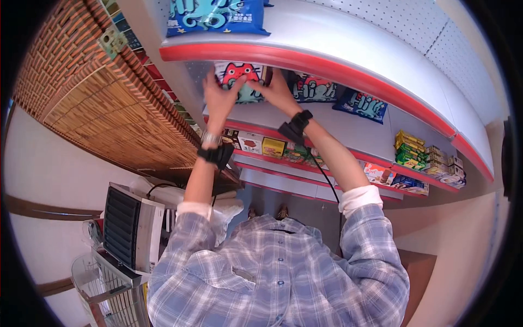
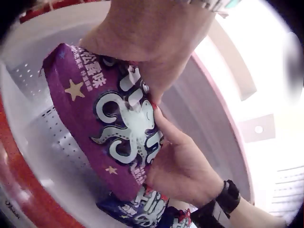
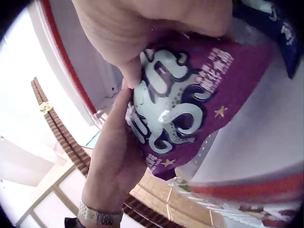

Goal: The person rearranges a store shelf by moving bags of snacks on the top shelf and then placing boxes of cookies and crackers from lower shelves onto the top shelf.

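Note:
Both my hands hold one purple snack bag (image 2: 80,104) printed with a pale octopus and gold stars. In the head view this snack bag (image 1: 241,72) shows a red cat's face and stands upright at the left end of the middle shelf. My left hand (image 1: 219,102) grips its left side, and my right hand (image 1: 279,94) its right side. The thumbs meet over the bag's front. In the right wrist view the octopus print (image 3: 166,102) lies between the hands. Two dark blue snack bags, a nearer one (image 1: 316,90) and a farther one (image 1: 362,105), lie to the right.
Close above the hands runs the red-edged upper shelf (image 1: 305,64), bearing a blue snack bag (image 1: 215,19). Small boxes (image 1: 273,147) line the shelf below. A bamboo blind (image 1: 109,114) hangs at the left. Stacked packs (image 1: 409,150) sit at the lower right.

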{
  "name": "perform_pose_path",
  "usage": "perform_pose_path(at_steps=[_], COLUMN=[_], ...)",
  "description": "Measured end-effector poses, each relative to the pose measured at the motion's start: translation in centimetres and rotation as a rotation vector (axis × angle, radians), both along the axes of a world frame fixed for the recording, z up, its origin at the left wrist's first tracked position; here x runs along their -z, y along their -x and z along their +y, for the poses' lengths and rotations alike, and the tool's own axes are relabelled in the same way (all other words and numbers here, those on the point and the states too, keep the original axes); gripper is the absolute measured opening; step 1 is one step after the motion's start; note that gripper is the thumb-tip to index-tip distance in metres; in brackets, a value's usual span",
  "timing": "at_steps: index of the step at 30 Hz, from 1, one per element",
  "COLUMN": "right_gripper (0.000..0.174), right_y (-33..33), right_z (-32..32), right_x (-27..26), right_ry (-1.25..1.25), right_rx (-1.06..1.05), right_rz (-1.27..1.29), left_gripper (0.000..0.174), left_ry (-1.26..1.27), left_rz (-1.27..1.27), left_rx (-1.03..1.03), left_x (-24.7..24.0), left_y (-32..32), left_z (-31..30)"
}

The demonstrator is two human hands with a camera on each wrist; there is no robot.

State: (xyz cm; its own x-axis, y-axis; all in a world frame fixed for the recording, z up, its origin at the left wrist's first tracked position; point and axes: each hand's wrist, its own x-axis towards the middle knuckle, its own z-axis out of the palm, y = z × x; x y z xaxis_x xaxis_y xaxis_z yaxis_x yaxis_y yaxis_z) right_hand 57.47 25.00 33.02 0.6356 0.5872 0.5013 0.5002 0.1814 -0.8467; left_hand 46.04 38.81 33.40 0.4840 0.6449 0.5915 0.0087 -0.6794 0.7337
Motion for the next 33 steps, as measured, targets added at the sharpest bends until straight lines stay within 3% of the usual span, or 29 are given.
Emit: perform_pose_path(at_steps=[1,3,4,6,7,9,10,12,16,21,24,26,28,29,31,33], right_gripper=[0.067,0.094,0.094,0.109,0.110,0.110,0.111,0.111,0.110,0.111,0.097,0.081,0.069,0.065,0.062,0.065], right_y=[1.0,3.0,4.2,6.0,6.8,8.6,9.5,11.6,15.9,16.4,14.5,11.8,7.3,3.3,-2.3,-9.8], right_z=[-0.6,-2.1,-3.1,-5.7,-6.6,-9.0,-10.3,-12.4,-15.8,-20.3,-21.9,-23.1,-24.6,-26.0,-28.0,-31.0], right_x=[-0.2,0.0,-0.2,-0.7,-0.4,0.2,0.5,1.6,3.7,1.4,0.5,0.7,1.3,3.1,2.5,4.4], right_ry=[-0.001,-0.109,-0.113,0.017,0.039,0.089,0.140,0.195,0.075,0.227,0.170,0.145,0.069,-0.010,0.174,0.234], right_rx=[0.008,-0.040,-0.033,-0.096,-0.056,-0.042,-0.029,-0.005,0.023,-0.039,-0.112,0.043,0.361,0.513,0.995,1.033], right_rz=[0.002,-0.028,-0.021,0.139,0.148,0.149,0.144,0.153,0.267,0.320,0.355,0.358,0.304,0.142,-0.144,-0.385], left_gripper=[0.092,0.091,0.091,0.084,0.084,0.077,0.077,0.072,0.072,0.066,0.060,0.059,0.056,0.056,0.055,0.056], left_ry=[-0.001,0.018,0.014,0.273,0.269,0.626,0.629,0.874,0.985,1.215,1.298,1.244,1.233,1.197,1.148,1.166], left_rz=[0.002,-0.022,-0.014,-0.095,-0.095,-0.110,-0.106,0.026,0.064,0.052,0.007,-0.014,-0.043,-0.032,-0.045,-0.018], left_rx=[0.008,-0.007,-0.001,0.165,0.165,0.315,0.317,0.481,0.584,0.686,0.715,0.711,0.676,0.664,0.637,0.586], left_x=[-0.9,-1.3,-0.8,0.1,0.4,1.4,2.1,3.7,5.7,8.2,6.8,6.9,6.1,6.2,6.1,6.3], left_y=[1.6,4.7,5.8,7.5,8.2,10.0,11.1,12.9,15.2,15.2,14.4,13.5,13.0,12.9,12.7,12.8], left_z=[-1.1,-3.2,-4.0,-5.2,-5.6,-6.5,-6.9,-7.3,-10.0,-11.1,-11.2,-10.5,-10.5,-10.1,-9.7,-9.6])
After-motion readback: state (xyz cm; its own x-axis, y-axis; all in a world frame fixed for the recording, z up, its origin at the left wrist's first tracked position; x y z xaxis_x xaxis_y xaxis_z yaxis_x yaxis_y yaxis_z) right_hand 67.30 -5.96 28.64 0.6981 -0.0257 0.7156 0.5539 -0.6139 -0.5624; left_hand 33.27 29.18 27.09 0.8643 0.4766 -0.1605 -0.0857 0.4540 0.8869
